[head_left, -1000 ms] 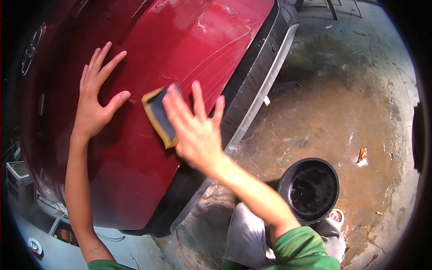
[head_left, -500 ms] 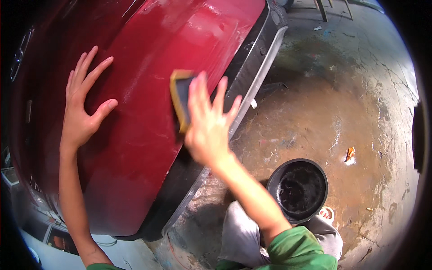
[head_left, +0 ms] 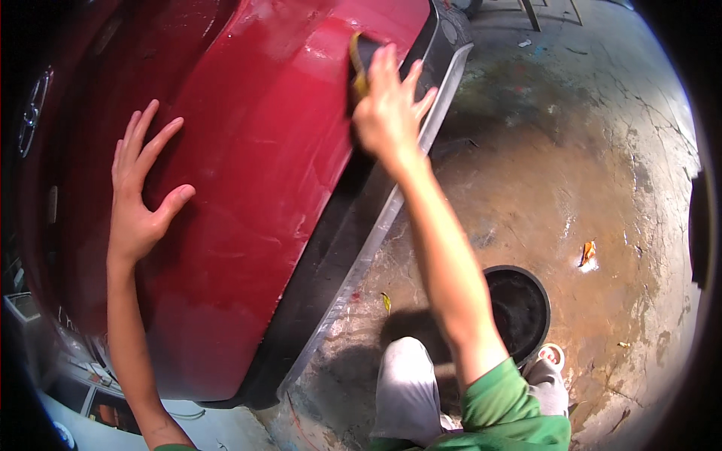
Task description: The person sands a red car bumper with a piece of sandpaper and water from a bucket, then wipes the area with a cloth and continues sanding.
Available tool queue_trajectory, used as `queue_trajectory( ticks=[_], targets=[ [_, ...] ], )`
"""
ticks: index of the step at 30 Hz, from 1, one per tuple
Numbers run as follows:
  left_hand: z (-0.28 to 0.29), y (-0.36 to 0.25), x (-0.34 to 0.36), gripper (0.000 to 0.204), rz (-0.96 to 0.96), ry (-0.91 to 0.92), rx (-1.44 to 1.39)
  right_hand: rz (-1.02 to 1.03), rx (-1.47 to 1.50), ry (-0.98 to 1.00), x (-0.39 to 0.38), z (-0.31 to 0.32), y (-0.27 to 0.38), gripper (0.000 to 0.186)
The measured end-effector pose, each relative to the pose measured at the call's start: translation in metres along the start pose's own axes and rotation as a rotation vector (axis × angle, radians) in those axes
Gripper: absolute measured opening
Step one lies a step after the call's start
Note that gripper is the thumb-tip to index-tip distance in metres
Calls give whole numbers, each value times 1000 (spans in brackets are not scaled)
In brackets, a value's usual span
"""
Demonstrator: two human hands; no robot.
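- One left hand [head_left: 141, 203], spread wide over one glossy red car panel [head_left: 248, 195].
- One right hand [head_left: 387, 113], holding one yellow-edged dark pad [head_left: 367, 51] near the panel's right edge.
- One round black bucket [head_left: 544, 301], contents unclear.

The left hand [head_left: 139, 209], 4 fingers and thumb spread, is over the left side of the red panel [head_left: 241, 218]; the right hand [head_left: 387, 113], fingers extended, is at the panel's right edge.

Likely a car workshop: a red car body [head_left: 256, 165] over stained concrete floor [head_left: 519, 199], black bucket [head_left: 544, 310] nearby.
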State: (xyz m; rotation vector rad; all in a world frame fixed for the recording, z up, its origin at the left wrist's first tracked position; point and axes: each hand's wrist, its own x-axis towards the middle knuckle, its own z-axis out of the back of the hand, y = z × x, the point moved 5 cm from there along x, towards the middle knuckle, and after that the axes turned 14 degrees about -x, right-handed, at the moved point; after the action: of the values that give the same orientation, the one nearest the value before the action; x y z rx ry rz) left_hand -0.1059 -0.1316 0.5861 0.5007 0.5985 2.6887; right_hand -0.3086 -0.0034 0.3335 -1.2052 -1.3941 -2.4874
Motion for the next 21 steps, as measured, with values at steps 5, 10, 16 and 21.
queue_trajectory(
  ticks=[5,10,16,21],
  targets=[
    [7,7,-10,81,30,35,40,176,41,37,-38,12,73,84],
    [3,12,-12,82,25,48,61,208,149,-20,-53,18,89,79],
    [3,-1,-3,83,18,35,44,115,100,-35,12,8,53,80],
    [2,10,-9,83,8,16,71,309,291,117,-116,61,142,75]
  ],
)
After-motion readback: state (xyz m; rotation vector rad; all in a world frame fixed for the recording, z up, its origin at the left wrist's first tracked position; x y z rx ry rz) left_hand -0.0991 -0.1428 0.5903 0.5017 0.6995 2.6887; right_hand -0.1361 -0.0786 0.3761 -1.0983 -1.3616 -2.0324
